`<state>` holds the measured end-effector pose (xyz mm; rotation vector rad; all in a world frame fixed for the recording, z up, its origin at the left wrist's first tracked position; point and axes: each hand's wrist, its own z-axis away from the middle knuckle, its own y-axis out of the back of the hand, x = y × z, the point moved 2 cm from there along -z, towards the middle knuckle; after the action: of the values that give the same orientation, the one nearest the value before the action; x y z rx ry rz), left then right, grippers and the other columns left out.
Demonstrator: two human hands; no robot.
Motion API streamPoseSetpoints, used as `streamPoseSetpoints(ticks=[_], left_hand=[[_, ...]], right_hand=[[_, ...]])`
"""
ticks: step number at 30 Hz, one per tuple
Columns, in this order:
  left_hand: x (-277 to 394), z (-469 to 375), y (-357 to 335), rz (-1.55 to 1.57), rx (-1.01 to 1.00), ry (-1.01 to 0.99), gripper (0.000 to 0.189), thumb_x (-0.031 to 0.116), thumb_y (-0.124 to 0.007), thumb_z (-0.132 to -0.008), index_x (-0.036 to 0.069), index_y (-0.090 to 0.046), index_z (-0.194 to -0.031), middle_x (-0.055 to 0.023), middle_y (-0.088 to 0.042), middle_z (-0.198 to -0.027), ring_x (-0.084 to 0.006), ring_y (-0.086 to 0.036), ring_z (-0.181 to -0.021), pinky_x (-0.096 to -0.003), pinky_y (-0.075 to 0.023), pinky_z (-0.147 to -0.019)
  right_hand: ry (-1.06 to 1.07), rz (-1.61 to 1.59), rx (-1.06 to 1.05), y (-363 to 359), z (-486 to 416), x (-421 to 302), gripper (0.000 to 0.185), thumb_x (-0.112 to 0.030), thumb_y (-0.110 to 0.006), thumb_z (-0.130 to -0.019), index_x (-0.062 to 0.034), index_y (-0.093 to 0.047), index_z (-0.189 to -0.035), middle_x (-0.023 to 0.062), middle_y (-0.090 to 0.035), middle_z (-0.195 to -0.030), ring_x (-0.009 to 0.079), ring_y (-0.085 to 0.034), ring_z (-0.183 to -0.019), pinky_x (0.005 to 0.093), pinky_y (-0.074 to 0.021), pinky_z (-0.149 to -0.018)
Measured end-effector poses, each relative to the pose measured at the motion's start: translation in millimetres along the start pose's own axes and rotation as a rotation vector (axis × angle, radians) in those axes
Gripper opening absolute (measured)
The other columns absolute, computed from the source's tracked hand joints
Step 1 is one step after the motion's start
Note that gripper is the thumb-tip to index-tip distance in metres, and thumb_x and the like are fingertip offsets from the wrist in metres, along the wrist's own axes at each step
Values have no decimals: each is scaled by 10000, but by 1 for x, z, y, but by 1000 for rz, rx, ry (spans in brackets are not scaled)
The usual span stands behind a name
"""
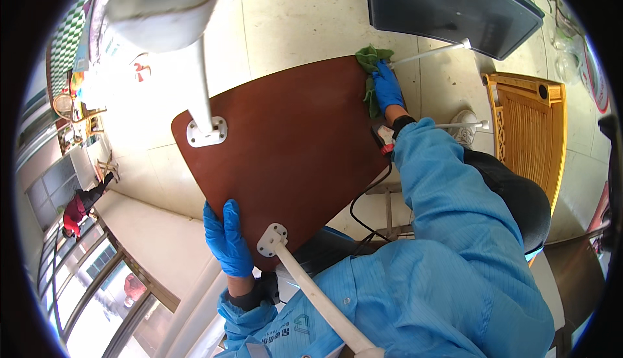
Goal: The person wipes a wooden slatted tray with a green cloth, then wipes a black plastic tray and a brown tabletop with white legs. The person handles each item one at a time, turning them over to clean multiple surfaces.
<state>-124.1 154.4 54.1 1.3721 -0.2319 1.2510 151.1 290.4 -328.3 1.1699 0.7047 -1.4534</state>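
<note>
A dark reddish-brown tabletop [292, 144] lies tilted before me with its underside up. White metal legs rise from it on screwed plates, one leg [200, 85] at the far left and another leg [316, 290] close to my body. My left hand [226, 241], in a blue glove, grips the left edge, with part of the fingers hidden. At the far right edge my right hand [388, 88], also gloved, holds a green cloth [374, 58] against the board beside a thin white leg [430, 52]. A second thin white leg [465, 125] sticks out near my right forearm.
A dark flat panel [452, 10] stands at the upper right. To the right is a yellow wooden chair [530, 124]. A black cable [355, 212] hangs below the board's edge. Pale tiles [302, 22] cover the floor. A person [75, 214] is far off at the left.
</note>
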Motion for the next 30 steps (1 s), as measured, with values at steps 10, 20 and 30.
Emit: streamPoseSetpoints(ticks=[10, 20, 30], left_hand=[[-4, 6, -10, 99, -53, -32, 429, 229, -591, -927, -1, -510, -1281, -81, -608, -1145, -148, -544, -994, -283, -440, -904], [-28, -3, -2, -129, 7, -234, 579, 415, -505, -943, -51, -477, -1284, -212, -642, -1029, -244, -616, -941, -324, -458, -845], [-11, 7, 0, -68, -73, -266, 559, 468, -464, -940, 16, -509, -1266, -229, -637, -1035, -339, -626, -953, -366, -472, -791]], right_hand=[[284, -98, -209, -51, 111, -155, 433, -157, -526, -934, -42, -450, -1345, 134, -398, -1429, 259, -384, -1315, 328, -300, -1094], [647, -161, -321, -90, 187, -240, 407, -126, -589, -893, 0, -508, -1272, 186, -471, -1349, 302, -461, -1247, 350, -354, -1059], [967, -114, -683, -55, 241, -256, 429, -94, -572, -873, 19, -490, -1279, 193, -476, -1315, 356, -467, -1204, 397, -374, -1032]])
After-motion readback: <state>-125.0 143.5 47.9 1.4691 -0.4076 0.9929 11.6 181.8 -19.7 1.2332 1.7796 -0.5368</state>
